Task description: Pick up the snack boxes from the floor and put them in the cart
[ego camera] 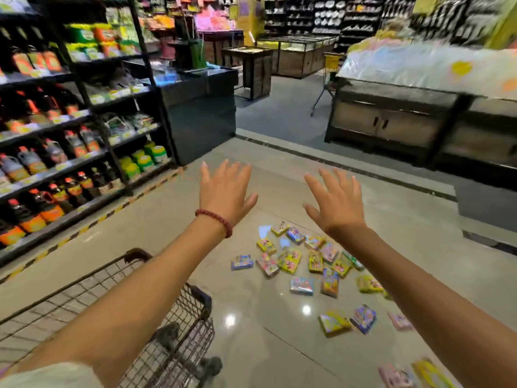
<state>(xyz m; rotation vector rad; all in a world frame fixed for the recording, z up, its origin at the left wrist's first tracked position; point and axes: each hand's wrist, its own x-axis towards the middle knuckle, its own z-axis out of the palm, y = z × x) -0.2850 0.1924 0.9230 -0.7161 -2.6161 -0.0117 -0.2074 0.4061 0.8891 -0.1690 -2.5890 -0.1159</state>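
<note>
Several small colourful snack boxes (289, 260) lie scattered on the shiny beige floor, from the middle of the view to the lower right corner. A wire shopping cart (179, 326) stands at the lower left, under my left forearm. My left hand (225, 191), with a red bead bracelet on the wrist, is raised with fingers spread and holds nothing. My right hand (337, 204) is raised beside it, also spread and empty. Both hands hover well above the boxes.
Shelves of bottles and packets (70, 141) line the left side. A dark counter (201, 113) stands ahead on the left. A low display stand with cupboard doors (391, 121) is at the right, with a yellow cart (331, 68) behind it.
</note>
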